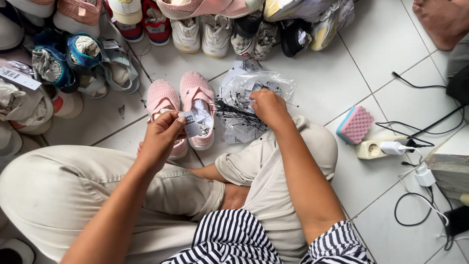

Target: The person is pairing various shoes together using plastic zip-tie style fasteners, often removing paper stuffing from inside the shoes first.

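Note:
I sit cross-legged on a white tiled floor. My left hand (pixel 161 137) pinches a small paper tag (pixel 190 123) just above a pair of pink children's shoes (pixel 183 105) that stand side by side in front of my knee. My right hand (pixel 267 107) reaches into a clear plastic bag (pixel 254 85) lying on the floor and its fingers are closed on a bundle of thin black tag pins (pixel 237 111).
Rows of many small shoes (pixel 205 29) line the far edge and the left side. A pink and blue sponge (pixel 355 124), a white power strip (pixel 378 148) with plugs and black cables (pixel 420 127) lie at right. Another person's bare foot (pixel 439 19) is at top right.

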